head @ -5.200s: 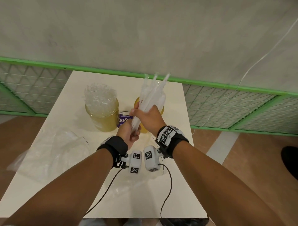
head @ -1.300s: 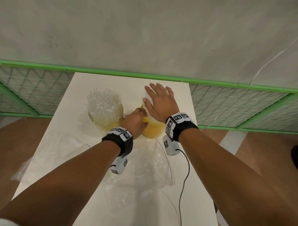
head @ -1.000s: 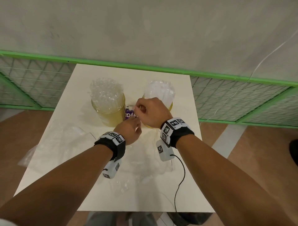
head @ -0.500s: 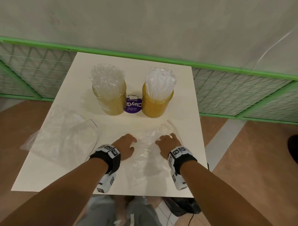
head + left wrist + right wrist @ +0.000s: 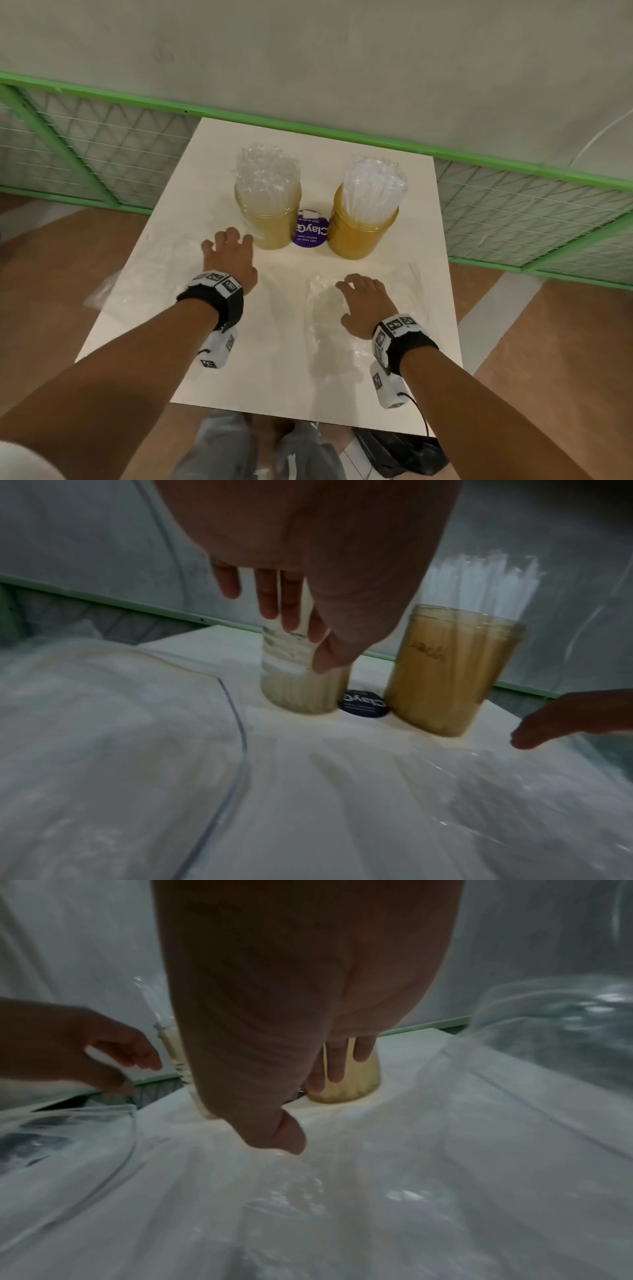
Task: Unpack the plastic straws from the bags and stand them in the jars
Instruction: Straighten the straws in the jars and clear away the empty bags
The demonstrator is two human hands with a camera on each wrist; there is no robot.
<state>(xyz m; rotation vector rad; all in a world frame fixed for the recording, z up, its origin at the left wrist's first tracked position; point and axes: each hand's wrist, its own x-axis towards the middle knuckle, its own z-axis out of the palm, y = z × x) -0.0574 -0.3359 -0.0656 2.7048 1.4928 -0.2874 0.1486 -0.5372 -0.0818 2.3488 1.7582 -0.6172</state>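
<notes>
1. My left hand [image 5: 230, 257] hovers with fingers spread and loose, holding nothing, just short of the left amber plastic jar [image 5: 269, 219] packed with clear plastic straws [image 5: 265, 173].
2. My right hand [image 5: 361, 305] lies relaxed, thumb touching the empty clear plastic bag [image 5: 329, 329] on the white table [image 5: 274, 377].
3. The right amber jar [image 5: 359, 231] holds white straws [image 5: 373, 186] upright.
4. A purple round lid [image 5: 310, 229] lies between the jars.
</notes>
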